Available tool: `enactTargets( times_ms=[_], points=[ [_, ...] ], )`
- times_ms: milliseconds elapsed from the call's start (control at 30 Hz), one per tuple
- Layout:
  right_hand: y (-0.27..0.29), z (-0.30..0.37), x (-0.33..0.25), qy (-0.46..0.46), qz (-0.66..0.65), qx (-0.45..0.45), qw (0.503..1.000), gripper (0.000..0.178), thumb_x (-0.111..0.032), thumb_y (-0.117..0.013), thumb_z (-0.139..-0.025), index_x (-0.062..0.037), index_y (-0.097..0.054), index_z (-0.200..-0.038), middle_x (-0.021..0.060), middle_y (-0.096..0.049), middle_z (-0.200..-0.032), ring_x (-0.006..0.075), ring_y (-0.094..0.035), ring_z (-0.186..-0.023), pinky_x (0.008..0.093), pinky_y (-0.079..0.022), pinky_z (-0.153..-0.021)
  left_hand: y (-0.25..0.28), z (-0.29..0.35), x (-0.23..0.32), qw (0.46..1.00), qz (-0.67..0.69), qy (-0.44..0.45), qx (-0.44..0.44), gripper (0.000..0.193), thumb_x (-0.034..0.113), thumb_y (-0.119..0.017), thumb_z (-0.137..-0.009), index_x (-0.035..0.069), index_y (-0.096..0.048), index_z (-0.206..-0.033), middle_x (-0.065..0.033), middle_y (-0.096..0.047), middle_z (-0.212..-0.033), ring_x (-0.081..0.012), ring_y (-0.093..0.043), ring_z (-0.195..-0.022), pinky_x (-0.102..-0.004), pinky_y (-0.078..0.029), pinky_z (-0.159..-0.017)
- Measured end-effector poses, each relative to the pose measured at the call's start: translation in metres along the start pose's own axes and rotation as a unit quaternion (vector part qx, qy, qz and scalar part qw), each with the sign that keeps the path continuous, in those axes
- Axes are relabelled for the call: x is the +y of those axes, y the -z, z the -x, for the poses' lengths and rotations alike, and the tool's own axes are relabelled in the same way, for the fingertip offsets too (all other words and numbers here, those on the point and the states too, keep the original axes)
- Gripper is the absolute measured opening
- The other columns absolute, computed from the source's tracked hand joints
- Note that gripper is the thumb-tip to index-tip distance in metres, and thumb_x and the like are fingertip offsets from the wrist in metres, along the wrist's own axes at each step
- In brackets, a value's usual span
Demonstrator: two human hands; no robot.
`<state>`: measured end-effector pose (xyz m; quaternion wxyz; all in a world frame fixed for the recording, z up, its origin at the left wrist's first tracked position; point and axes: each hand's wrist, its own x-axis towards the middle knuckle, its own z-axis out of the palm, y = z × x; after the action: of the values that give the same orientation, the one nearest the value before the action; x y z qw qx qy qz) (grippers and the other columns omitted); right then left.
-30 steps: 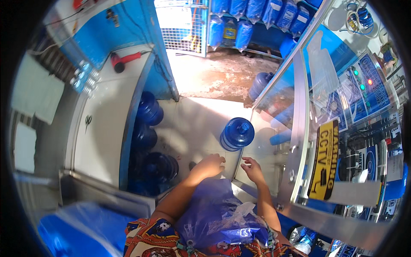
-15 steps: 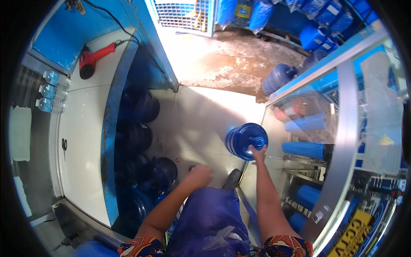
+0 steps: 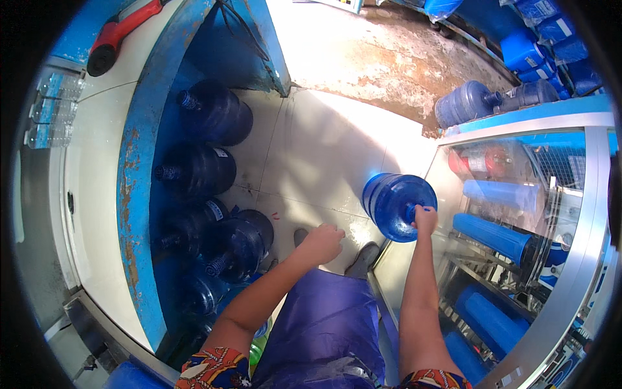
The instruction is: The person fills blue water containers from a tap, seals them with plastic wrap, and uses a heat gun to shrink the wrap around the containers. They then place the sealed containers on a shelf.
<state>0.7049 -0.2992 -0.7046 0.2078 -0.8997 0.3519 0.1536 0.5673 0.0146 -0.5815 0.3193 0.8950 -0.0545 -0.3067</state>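
Note:
A large blue water jug (image 3: 398, 204) is tilted over the pale floor tiles, its neck pointing toward me. My right hand (image 3: 425, 220) is closed around that neck. Whether the jug's base touches the floor, I cannot tell. My left hand (image 3: 322, 245) is in the air in front of my purple apron (image 3: 327, 324), holding nothing, its fingers loosely bent and slightly apart. Left of it, several more blue jugs lie under the counter, the nearest to the hand being a dark blue jug (image 3: 240, 243).
A white-topped counter (image 3: 107, 214) with a chipped blue edge runs along the left, bearing a red heat gun (image 3: 120, 35). On the right stands a glass-fronted, metal-framed cabinet (image 3: 593, 188) with blue cylinders inside. Another jug (image 3: 463, 104) lies beyond it, near a rough brown floor patch (image 3: 402, 55).
My view has shifted downward and closer. The jug stays in my right hand, its side now showing more. My left hand remains empty in front of the apron.

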Motion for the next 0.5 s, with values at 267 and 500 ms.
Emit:
enactTargets(
  times_ms=[267,500],
  points=[
    [-0.024,0.126,-0.033,0.254,0.133,-0.036,0.957,0.037,-0.028,-0.069,-0.076,-0.011,-0.064,-0.109,0.0235,-0.061,-0.101,0.0403,-0.065,-0.083,0.0471,-0.053,-0.076,-0.008,-0.077,0.008,0.99,0.011,-0.012,0.141,0.022,0.012,-0.061,-0.08,0.006,-0.065,-0.1,-0.0155,-0.061,-0.099,-0.0349,-0.057,-0.097,-0.0432,-0.048,-0.086],
    [-0.079,0.174,-0.012,0.604,0.251,-0.033,0.756,0.044,-0.022,-0.068,-0.079,-0.0042,-0.057,-0.118,0.025,-0.054,-0.114,0.0398,-0.06,-0.094,0.0461,-0.052,-0.076,-0.038,-0.127,0.003,0.963,-0.145,-0.184,0.136,0.05,0.019,-0.069,-0.076,0.015,-0.058,-0.124,-0.0133,-0.048,-0.134,-0.0368,-0.037,-0.132,-0.0588,-0.034,-0.101]
  ],
)
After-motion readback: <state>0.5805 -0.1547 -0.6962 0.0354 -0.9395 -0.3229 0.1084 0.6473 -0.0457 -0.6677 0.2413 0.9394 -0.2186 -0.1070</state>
